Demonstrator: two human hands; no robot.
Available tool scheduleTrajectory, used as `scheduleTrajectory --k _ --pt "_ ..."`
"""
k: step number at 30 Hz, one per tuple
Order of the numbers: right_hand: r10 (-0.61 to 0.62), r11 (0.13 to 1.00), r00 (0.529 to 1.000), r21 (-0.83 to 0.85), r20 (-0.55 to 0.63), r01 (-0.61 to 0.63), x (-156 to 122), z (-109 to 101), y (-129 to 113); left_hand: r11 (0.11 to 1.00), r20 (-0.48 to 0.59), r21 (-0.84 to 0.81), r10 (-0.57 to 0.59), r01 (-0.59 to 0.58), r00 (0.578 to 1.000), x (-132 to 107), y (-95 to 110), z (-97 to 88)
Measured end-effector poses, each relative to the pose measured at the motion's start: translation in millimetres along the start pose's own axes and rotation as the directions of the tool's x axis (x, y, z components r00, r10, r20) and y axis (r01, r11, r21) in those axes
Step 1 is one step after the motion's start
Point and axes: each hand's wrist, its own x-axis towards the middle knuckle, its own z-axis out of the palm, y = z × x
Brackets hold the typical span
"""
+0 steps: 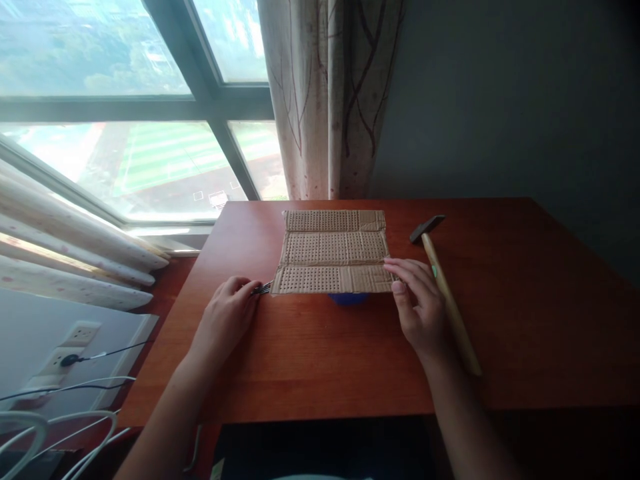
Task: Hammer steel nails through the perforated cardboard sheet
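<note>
A brown cardboard sheet (335, 248) is covered in rows of small holes and creased across in two places. It rests over a blue object (349, 299), perhaps a bowl, mostly hidden beneath it. My right hand (419, 300) grips the sheet's right edge near the front corner, thumb and fingers on either side. At the front left corner, my left hand (233, 307) is closed with several thin metal pieces (263, 288) poking out of its fingertips. They look like nails, though they are too small to be sure. Their tips are close to the cardboard.
A hammer (453, 307) with a pale wooden handle lies right of my right hand, head toward the back. The wooden table (300, 373) meets a window and curtain (320, 100) behind. Cables (75, 427) and a wall socket (83, 333) are at lower left.
</note>
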Motion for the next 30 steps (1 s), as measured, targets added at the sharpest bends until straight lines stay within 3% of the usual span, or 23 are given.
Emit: scheduleTrajectory --k 9,16,22,27,30 --pt "0.002 1.000 1.000 -0.011 -0.005 -0.002 -1.0 -0.8 0.2 0.994 0.020 -0.088 -0.071 0.072 0.997 4.1 0.1 -4.8" --pt "0.008 1.000 1.000 -0.010 -0.007 -0.008 -0.6 -0.8 0.3 1.000 0.049 -0.017 -0.018 0.019 0.999 9.7 5.8 -6.0" --pt "0.004 1.000 1.000 -0.006 -0.006 -0.004 -0.8 -0.4 0.8 0.999 0.038 -0.032 0.014 -0.013 0.999 21.7 -2.8 -9.7" --pt "0.001 1.000 1.000 0.002 -0.007 -0.001 0.1 -0.5 0.5 0.996 0.173 -0.043 -0.073 0.081 0.982 40.7 -6.0 -18.4" --pt "0.006 1.000 1.000 0.002 -0.014 -0.006 0.4 -1.2 -0.2 0.997 0.210 -0.018 -0.069 0.074 0.975 47.1 -4.7 -19.9"
